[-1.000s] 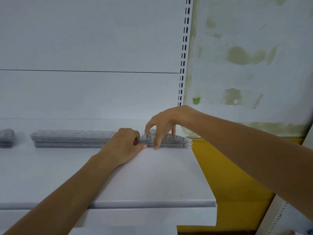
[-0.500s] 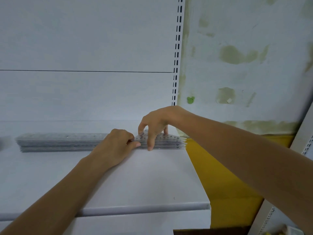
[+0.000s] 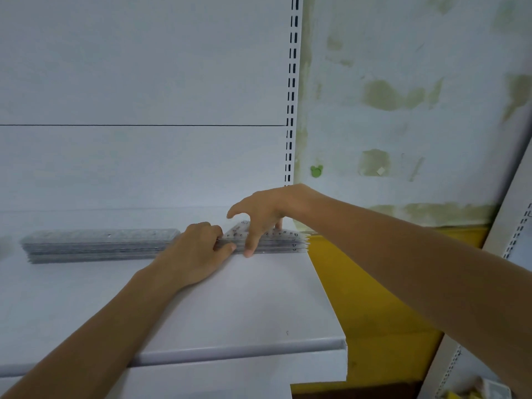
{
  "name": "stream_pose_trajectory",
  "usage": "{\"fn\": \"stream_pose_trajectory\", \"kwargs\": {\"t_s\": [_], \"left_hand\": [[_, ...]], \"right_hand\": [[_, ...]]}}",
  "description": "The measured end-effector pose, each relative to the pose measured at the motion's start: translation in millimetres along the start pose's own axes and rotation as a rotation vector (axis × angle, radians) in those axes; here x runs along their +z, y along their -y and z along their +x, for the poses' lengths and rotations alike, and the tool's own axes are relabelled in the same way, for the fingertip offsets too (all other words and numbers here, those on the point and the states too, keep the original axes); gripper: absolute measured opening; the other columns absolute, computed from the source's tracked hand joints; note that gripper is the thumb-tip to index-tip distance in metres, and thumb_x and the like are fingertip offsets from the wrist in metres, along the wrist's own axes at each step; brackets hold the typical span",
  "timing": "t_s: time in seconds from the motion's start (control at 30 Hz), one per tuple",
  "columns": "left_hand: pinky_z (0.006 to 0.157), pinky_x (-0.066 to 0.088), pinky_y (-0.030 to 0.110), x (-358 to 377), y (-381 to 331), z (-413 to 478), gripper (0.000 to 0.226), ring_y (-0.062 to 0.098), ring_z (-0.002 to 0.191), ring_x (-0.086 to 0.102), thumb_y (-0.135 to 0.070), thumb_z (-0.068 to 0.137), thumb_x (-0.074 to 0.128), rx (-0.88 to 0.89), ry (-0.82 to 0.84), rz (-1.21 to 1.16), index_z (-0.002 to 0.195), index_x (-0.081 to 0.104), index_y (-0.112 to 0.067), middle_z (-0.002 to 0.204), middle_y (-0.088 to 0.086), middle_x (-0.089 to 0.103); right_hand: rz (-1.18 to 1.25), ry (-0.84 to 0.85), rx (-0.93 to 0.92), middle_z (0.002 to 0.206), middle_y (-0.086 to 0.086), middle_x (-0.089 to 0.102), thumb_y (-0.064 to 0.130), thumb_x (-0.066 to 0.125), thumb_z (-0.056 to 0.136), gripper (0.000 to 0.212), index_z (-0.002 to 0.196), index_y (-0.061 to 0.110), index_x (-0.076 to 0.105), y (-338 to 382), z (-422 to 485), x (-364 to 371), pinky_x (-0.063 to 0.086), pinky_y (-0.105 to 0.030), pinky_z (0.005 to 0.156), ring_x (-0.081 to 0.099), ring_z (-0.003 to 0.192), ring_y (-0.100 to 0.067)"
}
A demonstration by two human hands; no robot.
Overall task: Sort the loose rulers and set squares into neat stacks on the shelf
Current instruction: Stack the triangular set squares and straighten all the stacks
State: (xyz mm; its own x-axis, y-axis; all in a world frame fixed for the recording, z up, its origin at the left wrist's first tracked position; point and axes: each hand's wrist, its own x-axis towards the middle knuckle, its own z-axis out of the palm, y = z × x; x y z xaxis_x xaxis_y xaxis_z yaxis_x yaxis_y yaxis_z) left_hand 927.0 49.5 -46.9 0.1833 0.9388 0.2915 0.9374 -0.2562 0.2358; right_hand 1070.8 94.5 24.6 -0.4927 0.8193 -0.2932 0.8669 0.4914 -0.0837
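A stack of clear set squares (image 3: 283,241) lies at the back right corner of the white shelf (image 3: 244,306). My right hand (image 3: 263,214) arches over the stack, one finger down against its front edge and others behind it. My left hand (image 3: 198,250) is curled against the stack's left end, thumb pressed to its edge. A long stack of clear rulers (image 3: 98,244) lies to the left, along the back of the shelf, its right end hidden behind my left hand.
The slotted shelf upright (image 3: 291,90) rises behind the set squares. Right of the shelf the edge drops off beside a stained white and yellow wall (image 3: 403,110). Another shelving upright (image 3: 512,240) stands at the far right.
The view has shifted slightly to the right. My right hand's fingers have spread and lifted a little over the set squares. My left hand stays against the stack's left end.
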Motion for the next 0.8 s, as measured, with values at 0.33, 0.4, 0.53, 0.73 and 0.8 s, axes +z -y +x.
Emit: {"fn": "stream_pose_trajectory", "kwargs": {"t_s": [0.33, 0.4, 0.53, 0.73, 0.8], "left_hand": [[0.072, 0.039, 0.024, -1, -2, -4, 0.034, 0.013, 0.081, 0.052, -0.039, 0.084, 0.062, -0.046, -0.093, -0.139, 0.105, 0.058, -0.012, 0.087, -0.002, 0.058], [0.072, 0.039, 0.024, -2, -4, -5, 0.03, 0.016, 0.084, 0.054, -0.034, 0.084, 0.063, -0.055, -0.086, -0.127, 0.102, 0.059, -0.01, 0.087, 0.0, 0.058], [0.083, 0.043, 0.028, -3, -9, -8, 0.029, 0.018, 0.09, 0.055, -0.026, 0.085, 0.064, -0.068, -0.122, -0.13, 0.108, 0.063, -0.007, 0.089, 0.002, 0.06], [0.08, 0.043, 0.028, -5, -16, -8, 0.029, 0.023, 0.093, 0.057, -0.027, 0.083, 0.067, -0.172, -0.108, -0.122, 0.099, 0.065, -0.003, 0.092, 0.008, 0.063], [0.078, 0.042, 0.028, -6, -17, -9, 0.029, 0.026, 0.095, 0.057, -0.027, 0.084, 0.066, -0.194, -0.097, -0.115, 0.096, 0.065, -0.001, 0.093, 0.01, 0.064]], "right_hand": [[0.008, -0.002, 0.107, 0.092, -0.002, 0.069, 0.045, 0.074, 0.072, 0.054, 0.107, 0.004, 0.064, -49, -49, 3, 0.054, -0.023, 0.066, 0.065, 0.074, -0.008], [0.012, 0.015, 0.113, 0.084, -0.002, 0.069, 0.037, 0.076, 0.074, 0.046, 0.102, 0.002, 0.065, -54, -52, 10, 0.052, -0.021, 0.06, 0.064, 0.067, -0.007], [0.034, -0.076, 0.091, 0.073, -0.003, 0.066, 0.022, 0.073, 0.078, 0.029, 0.092, -0.002, 0.064, -57, -51, 23, 0.052, -0.018, 0.054, 0.06, 0.057, -0.007], [0.103, -0.091, 0.082, 0.063, -0.002, 0.064, 0.016, 0.071, 0.081, 0.02, 0.086, -0.004, 0.067, -59, -49, 24, 0.055, -0.019, 0.058, 0.061, 0.055, -0.01], [0.084, -0.095, 0.071, 0.063, -0.002, 0.065, 0.017, 0.072, 0.08, 0.017, 0.08, 0.001, 0.067, -58, -49, 24, 0.055, -0.022, 0.064, 0.062, 0.056, -0.013]]}}
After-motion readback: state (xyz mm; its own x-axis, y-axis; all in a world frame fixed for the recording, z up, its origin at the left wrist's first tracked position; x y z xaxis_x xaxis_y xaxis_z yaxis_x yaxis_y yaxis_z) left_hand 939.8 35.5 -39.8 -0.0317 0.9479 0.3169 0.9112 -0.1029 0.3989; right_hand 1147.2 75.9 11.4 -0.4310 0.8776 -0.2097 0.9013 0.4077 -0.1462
